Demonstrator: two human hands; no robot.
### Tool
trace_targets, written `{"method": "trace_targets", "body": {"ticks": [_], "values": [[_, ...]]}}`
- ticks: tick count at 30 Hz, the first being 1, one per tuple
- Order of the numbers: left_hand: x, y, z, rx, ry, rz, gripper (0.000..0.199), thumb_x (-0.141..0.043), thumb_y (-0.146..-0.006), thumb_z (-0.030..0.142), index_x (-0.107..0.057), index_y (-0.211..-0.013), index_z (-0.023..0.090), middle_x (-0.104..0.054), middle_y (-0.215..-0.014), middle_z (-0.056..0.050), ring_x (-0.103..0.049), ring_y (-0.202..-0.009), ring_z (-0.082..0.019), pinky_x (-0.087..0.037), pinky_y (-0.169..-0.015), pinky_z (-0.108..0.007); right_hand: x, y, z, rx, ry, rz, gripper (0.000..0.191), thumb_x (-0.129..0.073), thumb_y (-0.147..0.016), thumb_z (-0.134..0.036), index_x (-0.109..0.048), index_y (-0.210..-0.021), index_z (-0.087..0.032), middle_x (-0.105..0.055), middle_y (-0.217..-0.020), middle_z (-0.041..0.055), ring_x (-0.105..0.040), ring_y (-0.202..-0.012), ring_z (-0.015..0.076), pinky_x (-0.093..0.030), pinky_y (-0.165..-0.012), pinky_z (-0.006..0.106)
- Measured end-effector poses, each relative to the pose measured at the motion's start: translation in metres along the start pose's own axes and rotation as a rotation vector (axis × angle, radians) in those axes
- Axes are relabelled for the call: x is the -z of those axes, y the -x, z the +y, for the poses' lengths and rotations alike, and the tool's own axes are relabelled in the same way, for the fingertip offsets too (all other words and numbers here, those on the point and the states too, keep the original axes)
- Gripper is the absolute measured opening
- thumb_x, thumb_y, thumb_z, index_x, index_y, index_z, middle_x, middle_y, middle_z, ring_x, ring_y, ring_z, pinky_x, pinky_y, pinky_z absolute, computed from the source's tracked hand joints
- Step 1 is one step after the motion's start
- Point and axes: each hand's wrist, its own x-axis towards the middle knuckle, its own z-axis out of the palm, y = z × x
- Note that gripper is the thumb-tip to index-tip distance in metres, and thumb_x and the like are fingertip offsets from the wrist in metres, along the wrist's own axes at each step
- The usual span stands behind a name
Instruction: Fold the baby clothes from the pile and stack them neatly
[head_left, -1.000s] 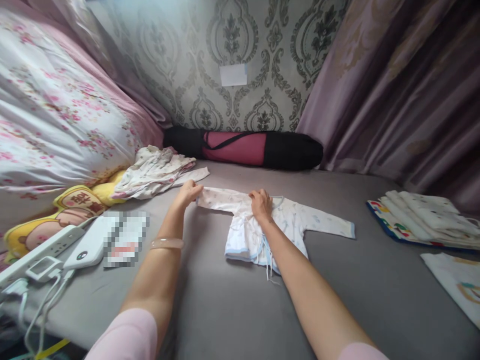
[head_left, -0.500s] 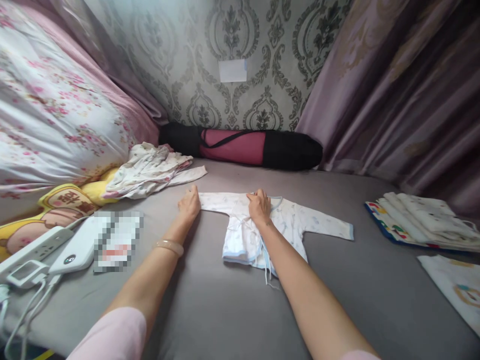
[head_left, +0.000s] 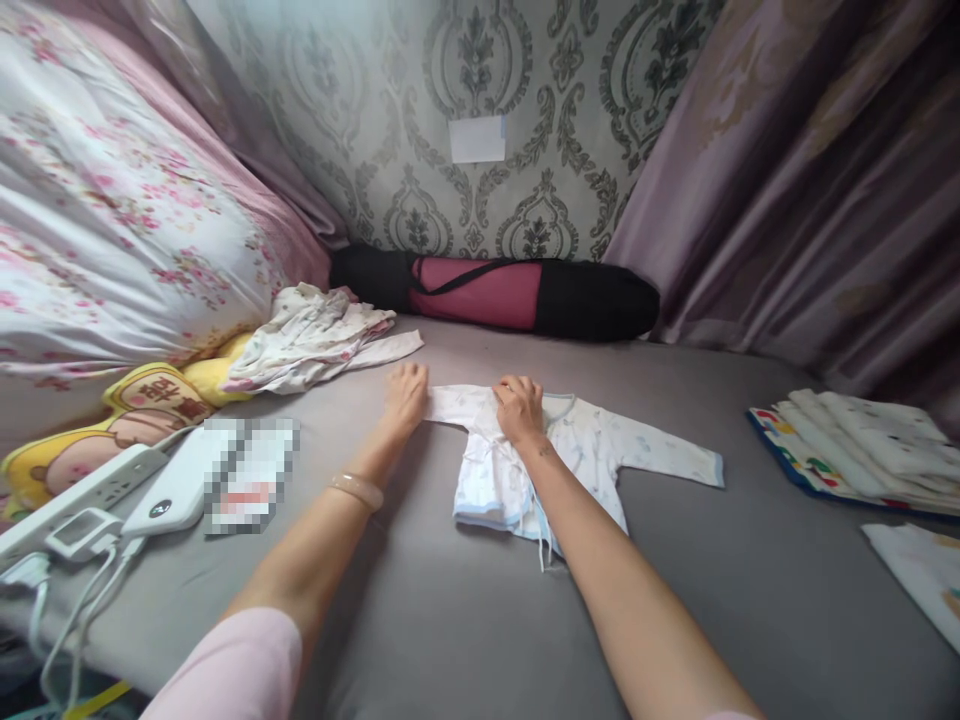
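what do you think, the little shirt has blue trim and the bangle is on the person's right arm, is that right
Not quite: the bangle is on the left arm, as the head view shows. The little shirt does have blue trim.

Centre: small white printed cloth wrap top [head_left: 589,440] lies flat on grey fabric sheet [head_left: 450,620] | Behind: long black-and-maroon tubular bag [head_left: 480,297], before grey patterned wallpapered wall [head_left: 390,90] | Left: crumpled white printed cloth [head_left: 307,340]; nearer, white rectangular power bank [head_left: 184,475] | Right: folded white cloth stack [head_left: 870,440] on blue-edged multicoloured flat piece [head_left: 793,468]
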Motion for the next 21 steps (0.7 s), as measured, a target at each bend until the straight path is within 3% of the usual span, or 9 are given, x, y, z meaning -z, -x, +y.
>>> {"method": "trace_targets", "body": {"ticks": [5,9,13,17,21], "values": [[-0.005,-0.001,0.050,-0.399,0.242,0.006,0.030,-0.032,-0.096,0.019,-0.057,-0.112,0.015,-0.060,-0.112,-0.013,-0.052,-0.109,-0.024,-0.040,-0.098,-0.034,0.000,0.001,0.000,0.093,-0.048,-0.072,0.034,-0.043,-0.093,-0.013,-0.070,-0.110,-0.024,-0.064,-0.113,0.0054,-0.046,-0.106,0.0209,-0.031,-0.092,0.031],[-0.028,-0.002,0.067,-0.423,0.374,0.027,0.026,-0.035,-0.096,0.020,-0.059,-0.105,0.014,-0.062,-0.105,-0.013,-0.057,-0.102,-0.022,-0.044,-0.094,-0.035,-0.001,0.001,0.001,0.066,-0.062,-0.088,0.032,-0.043,-0.093,-0.013,-0.073,-0.103,-0.022,-0.065,-0.107,0.0057,-0.049,-0.101,0.0202,-0.034,-0.090,0.029],[-0.047,0.000,0.058,-0.436,0.427,0.059,0.032,-0.033,-0.098,0.023,-0.056,-0.118,0.014,-0.060,-0.123,-0.014,-0.054,-0.117,-0.022,-0.041,-0.103,-0.037,-0.002,0.000,0.002,0.058,-0.068,-0.080,0.031,-0.043,-0.095,-0.015,-0.072,-0.104,-0.021,-0.065,-0.107,0.0064,-0.049,-0.100,0.0204,-0.034,-0.090,0.029],[-0.049,0.006,0.040,-0.402,0.324,-0.063,0.048,-0.027,-0.101,0.036,-0.043,-0.140,0.014,-0.041,-0.151,-0.013,-0.033,-0.142,-0.025,-0.025,-0.116,-0.044,-0.001,0.001,0.002,0.050,-0.038,-0.095,0.036,-0.043,-0.094,-0.014,-0.067,-0.119,-0.024,-0.062,-0.112,0.0072,-0.048,-0.102,0.0208,-0.033,-0.091,0.029],[-0.043,0.012,0.020,-0.338,0.249,-0.160,0.058,-0.023,-0.100,0.046,-0.033,-0.148,0.015,-0.030,-0.157,-0.011,-0.022,-0.146,-0.025,-0.018,-0.119,-0.044,0.000,0.001,0.002,0.033,-0.028,-0.121,0.036,-0.045,-0.093,-0.013,-0.069,-0.116,-0.027,-0.061,-0.113,0.0066,-0.047,-0.102,0.0211,-0.033,-0.090,0.029]]}}
